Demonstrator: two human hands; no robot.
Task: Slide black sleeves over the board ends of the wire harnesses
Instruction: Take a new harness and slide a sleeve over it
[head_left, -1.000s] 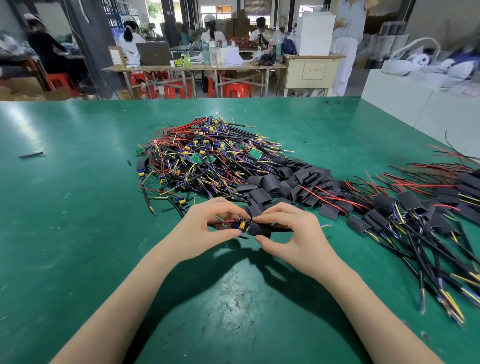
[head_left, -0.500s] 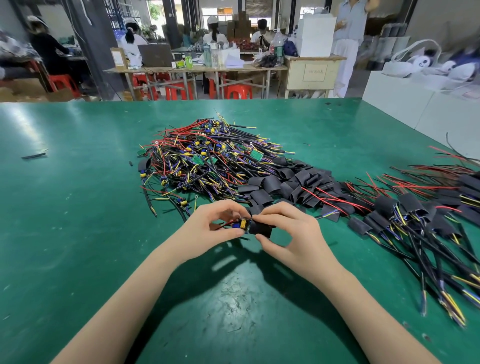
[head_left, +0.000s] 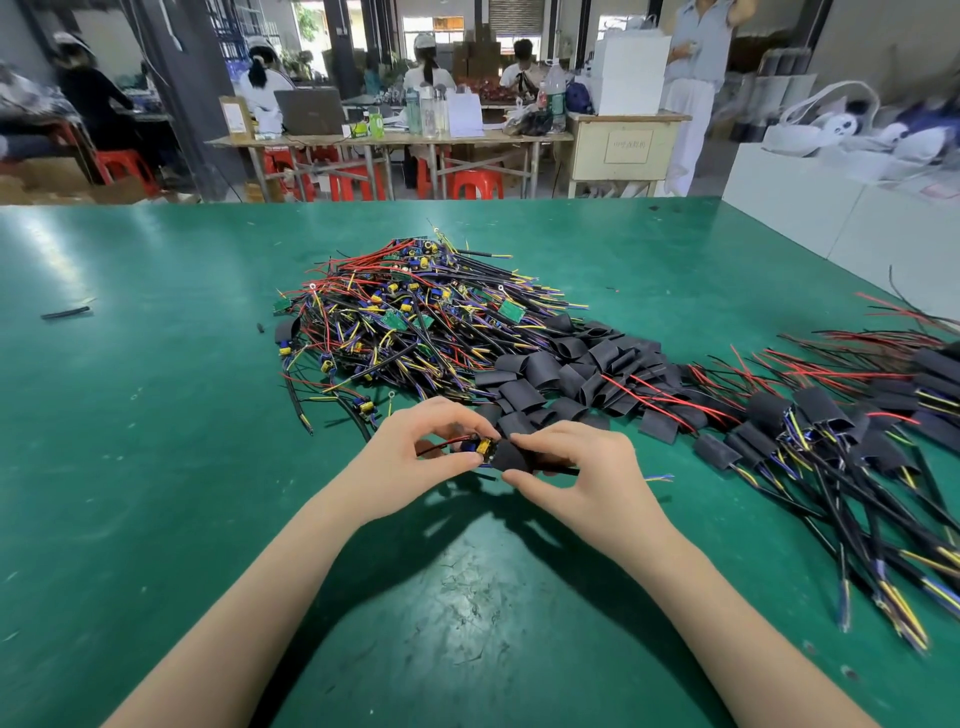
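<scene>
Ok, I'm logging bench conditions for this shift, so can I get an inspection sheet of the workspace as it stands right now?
Surface: green table mat, scuffed near the front edge.
Job's things: unsleeved harness pile at centre; loose black sleeves beside it; sleeved harnesses to the right.
Clutter: short black offcut on the mat at far left.
Hands: left hand pinches the board end of one harness; right hand holds a black sleeve against it, board still partly exposed.
Cables: that harness's lead trails right from under the right hand, lying on the mat.
Surroundings: other workers seated at far tables; red stools; white boxes at right.
</scene>
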